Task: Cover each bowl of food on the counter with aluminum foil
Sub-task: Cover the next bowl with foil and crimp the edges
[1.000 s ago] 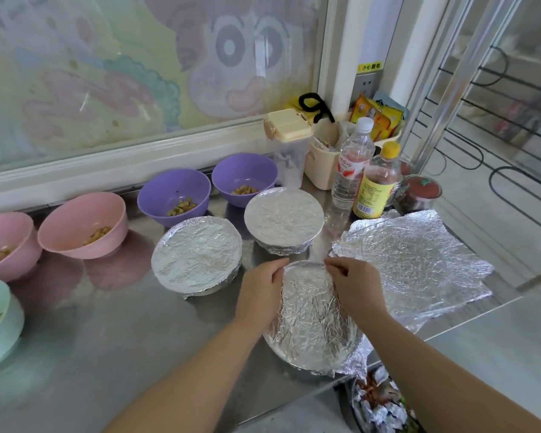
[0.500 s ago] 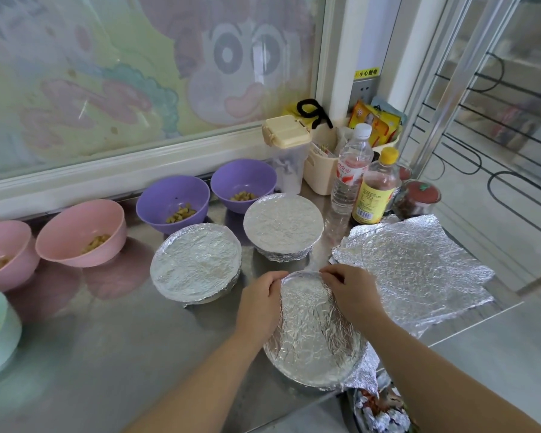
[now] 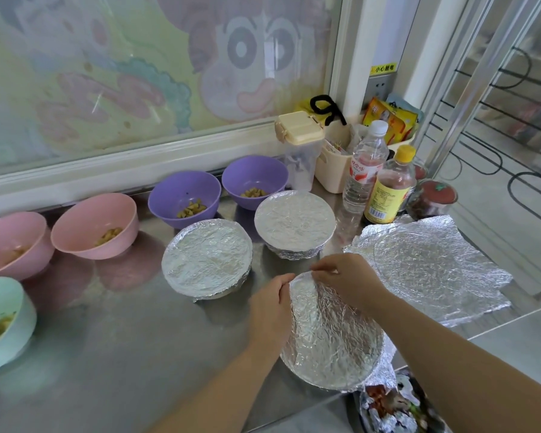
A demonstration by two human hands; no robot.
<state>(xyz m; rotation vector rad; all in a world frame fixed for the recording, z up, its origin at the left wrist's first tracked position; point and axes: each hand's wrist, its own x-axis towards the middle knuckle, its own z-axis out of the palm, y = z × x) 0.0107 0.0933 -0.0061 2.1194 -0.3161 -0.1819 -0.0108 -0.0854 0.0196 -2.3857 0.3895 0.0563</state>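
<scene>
Foil drawn over nearest bowl, lower centre of frame | handling: light, thin, tears easily, keeps a crease; take at the overhanging edge, crimp under rim | left hand curled on left rim, right hand pinching far rim | since 0.5 s ago: right fingers crept leftward along rim toward left hand

clear water bottle, yellow-capped sauce bottle beside it, cream-lidded container, beige caddy with snack packets, red-lidded jar
</scene>
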